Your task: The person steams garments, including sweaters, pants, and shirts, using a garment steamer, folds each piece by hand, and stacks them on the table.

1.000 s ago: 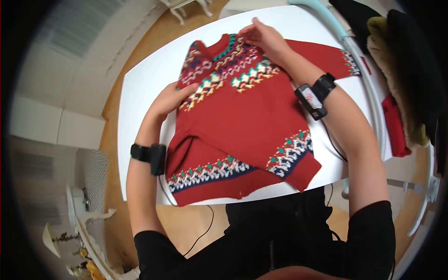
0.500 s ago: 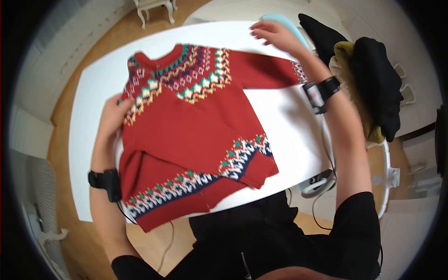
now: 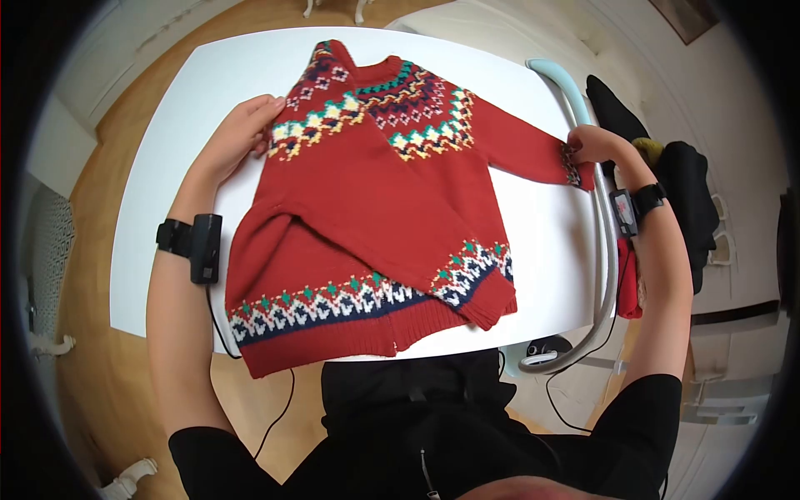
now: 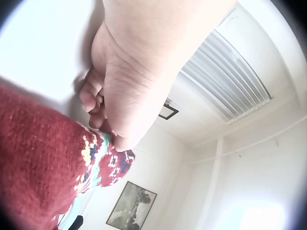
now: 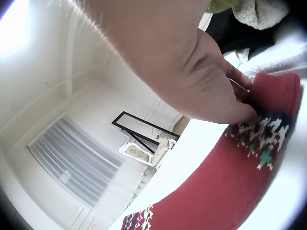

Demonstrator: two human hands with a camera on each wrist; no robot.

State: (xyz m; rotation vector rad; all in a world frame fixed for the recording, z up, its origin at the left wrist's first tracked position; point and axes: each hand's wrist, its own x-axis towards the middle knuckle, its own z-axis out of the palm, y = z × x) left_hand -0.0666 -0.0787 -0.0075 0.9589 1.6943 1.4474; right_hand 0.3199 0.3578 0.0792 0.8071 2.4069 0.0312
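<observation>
A red knit sweater (image 3: pixel 375 200) with a patterned yoke lies spread on the white table (image 3: pixel 158 167), its collar toward the far side. One sleeve is folded diagonally over the front, so that its patterned cuff (image 3: pixel 487 300) lies over the lower hem. The other sleeve (image 3: pixel 525 150) stretches out to the right. With thumb and fingers my left hand (image 3: pixel 237 137) pinches the sweater's left edge beside the yoke; some fingers are hidden behind the cloth in the left wrist view. My right hand (image 3: pixel 602 146) grips the outstretched sleeve near its cuff (image 5: pixel 278 93).
A pale blue and grey tube (image 3: pixel 604 250) curves along the table's right edge. Beyond it hang dark clothes (image 3: pixel 692 208) and a red garment (image 3: pixel 629 279). Cables run from the wrist cameras (image 3: pixel 206 250) down past the table's front edge.
My right hand has moved from the yoke, through the air over the far right, down onto the outstretched sleeve's cuff. My left hand stays at the left edge, where the shoulder is now lifted outward.
</observation>
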